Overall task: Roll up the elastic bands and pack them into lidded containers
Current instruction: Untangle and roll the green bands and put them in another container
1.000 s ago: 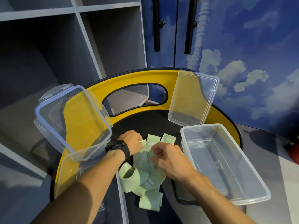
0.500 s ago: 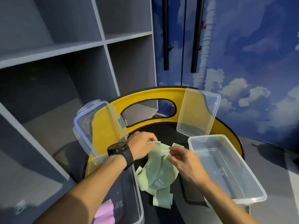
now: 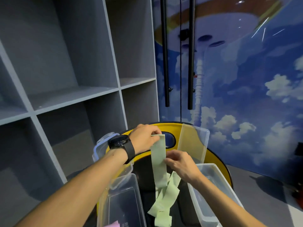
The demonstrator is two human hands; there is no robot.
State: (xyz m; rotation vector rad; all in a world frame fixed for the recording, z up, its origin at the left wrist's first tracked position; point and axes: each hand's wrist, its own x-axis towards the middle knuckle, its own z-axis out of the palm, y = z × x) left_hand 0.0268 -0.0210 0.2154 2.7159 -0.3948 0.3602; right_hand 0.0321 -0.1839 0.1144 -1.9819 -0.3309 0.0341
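A long pale green elastic band hangs stretched down over the black seat. My left hand, with a black watch on the wrist, pinches the band's top end. Lower down, my right hand grips the band's right edge. The band's loose lower loops trail between two clear plastic containers: one at the left with a pink band inside, one at the right that looks empty. The left container's blue-rimmed lid and the right container's clear lid lean against the yellow backrest.
The containers sit on a round black seat with a yellow backrest. Grey open shelves stand at the left. A blue sky-painted cabinet with two black bar handles lies ahead. Grey floor shows at the right.
My left hand has lifted the band's end upward, pulling the bunched band out long. My right hand slid along its edge. The view has tilted up.
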